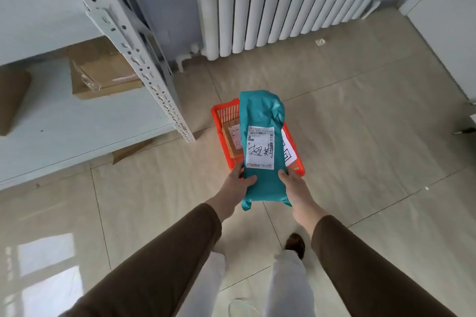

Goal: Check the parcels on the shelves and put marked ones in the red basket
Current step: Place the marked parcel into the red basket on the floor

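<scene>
I hold a teal plastic parcel lengthwise in front of me, above the red basket on the floor. Its white label faces up and bears handwritten black characters. My left hand grips the parcel's near left edge with the thumb on top. My right hand grips the near right edge the same way. Inside the basket lie a brown cardboard parcel and a white one, both partly hidden by the teal parcel.
A pale metal shelving unit stands at the left with cardboard boxes on its lower shelf. A white radiator lines the back wall. A white cabinet is at the right. Tiled floor surrounds the basket.
</scene>
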